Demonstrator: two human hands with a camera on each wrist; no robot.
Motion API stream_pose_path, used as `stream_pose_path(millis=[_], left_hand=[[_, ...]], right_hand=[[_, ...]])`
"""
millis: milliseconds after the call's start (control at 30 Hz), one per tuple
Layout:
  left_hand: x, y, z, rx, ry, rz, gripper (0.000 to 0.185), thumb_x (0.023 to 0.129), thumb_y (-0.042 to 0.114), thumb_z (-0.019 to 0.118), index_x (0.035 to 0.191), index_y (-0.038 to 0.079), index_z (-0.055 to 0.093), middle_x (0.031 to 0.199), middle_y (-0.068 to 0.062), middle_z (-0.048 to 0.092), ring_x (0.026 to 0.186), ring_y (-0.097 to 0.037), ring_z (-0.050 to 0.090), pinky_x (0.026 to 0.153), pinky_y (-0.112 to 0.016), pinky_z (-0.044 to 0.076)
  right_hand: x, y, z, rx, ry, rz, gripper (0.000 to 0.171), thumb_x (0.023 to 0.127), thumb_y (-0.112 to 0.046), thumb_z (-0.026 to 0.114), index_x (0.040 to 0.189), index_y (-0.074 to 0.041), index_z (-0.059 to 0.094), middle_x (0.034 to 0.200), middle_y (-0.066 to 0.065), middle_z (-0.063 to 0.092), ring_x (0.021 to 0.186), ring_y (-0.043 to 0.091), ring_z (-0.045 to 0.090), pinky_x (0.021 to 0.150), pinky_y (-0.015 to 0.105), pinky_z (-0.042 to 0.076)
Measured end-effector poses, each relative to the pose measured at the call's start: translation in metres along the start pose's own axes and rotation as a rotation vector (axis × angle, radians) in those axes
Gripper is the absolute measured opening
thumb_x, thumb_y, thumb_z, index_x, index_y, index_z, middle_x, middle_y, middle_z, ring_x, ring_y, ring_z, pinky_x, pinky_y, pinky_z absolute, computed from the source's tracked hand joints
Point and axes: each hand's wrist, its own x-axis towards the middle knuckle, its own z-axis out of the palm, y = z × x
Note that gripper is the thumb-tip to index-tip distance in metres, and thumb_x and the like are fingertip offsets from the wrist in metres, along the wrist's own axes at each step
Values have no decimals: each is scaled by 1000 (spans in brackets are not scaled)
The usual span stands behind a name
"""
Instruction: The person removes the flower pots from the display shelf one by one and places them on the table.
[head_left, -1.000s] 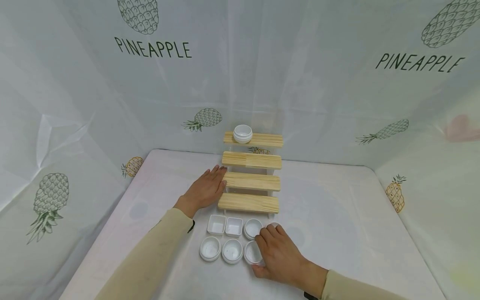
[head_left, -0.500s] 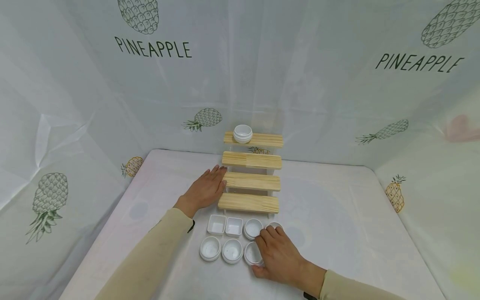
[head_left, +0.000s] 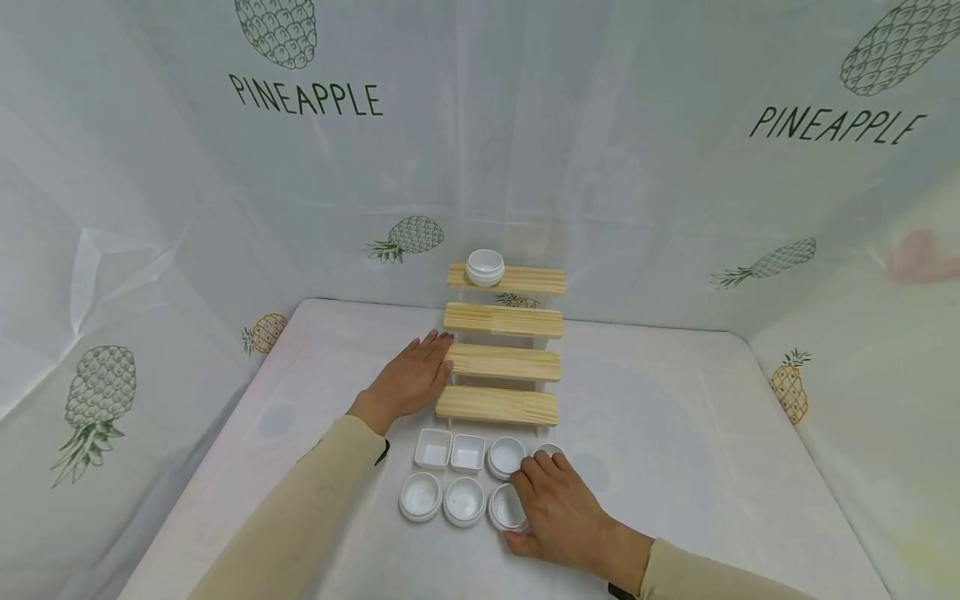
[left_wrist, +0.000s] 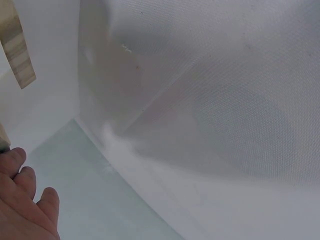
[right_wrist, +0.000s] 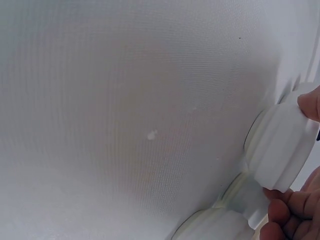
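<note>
My right hand (head_left: 558,518) pinches a round white bowl (head_left: 507,506) at the right end of the front row, thumb on its near side and fingers on its far side. In the right wrist view that bowl (right_wrist: 280,142) shows its ridged side between thumb and fingers. My left hand (head_left: 408,375) lies with its fingers stretched out along the left side of a stepped wooden stand (head_left: 498,363). In the left wrist view, the fingertips of the left hand (left_wrist: 27,192) are at the edge of a wooden board (left_wrist: 19,47) piece's neighbour.
Two square white dishes (head_left: 433,449), a round bowl (head_left: 507,457) and a partly hidden bowl (head_left: 551,448) form the back row. Two more round bowls (head_left: 421,497) stand in front. Another bowl (head_left: 485,267) sits on the top step's left. A pineapple-print curtain (head_left: 600,167) encloses the table.
</note>
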Motion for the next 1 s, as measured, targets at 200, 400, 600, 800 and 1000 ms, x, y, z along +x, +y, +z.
stream_pose_path(millis=[200,400,600,800,1000], left_hand=[[0,1,-1,0,-7,-5,62,117,38,22,167,2,24,173,-14,29,163,-31,20,134,-52,19],[-1,1,-1,6,-8,-9,62,117,38,24,168,2,24,173,-14,29,163,-31,21,134,-51,19],[0,1,-1,10,-8,-10,62,117,38,22,168,2,23,173,-14,28,163,-31,20,134,-51,19],[0,1,-2,12,-7,-8,62,117,38,22,168,2,23,173,-14,28,163,-31,20,134,-52,19],[-1,3,-5,38,-20,-6,62,117,37,21,167,1,24,173,-14,27,163,-31,19,134,-51,17]], right_hand=[[0,0,0,-3,13,-1,60,73,-68,78,90,-13,64,85,-1,53,81,18,47,72,31,39],[0,-1,2,1,28,0,60,72,-68,79,90,-13,63,85,-1,52,81,19,46,72,30,38],[0,-1,2,5,25,4,61,73,-68,78,91,-12,63,86,-1,53,81,19,47,73,31,39],[8,10,-7,45,77,-3,62,76,-69,79,92,-12,64,86,-2,52,79,17,45,69,29,37],[42,42,-26,-13,129,32,63,83,-67,76,99,-7,65,91,4,59,81,22,51,68,34,41]])
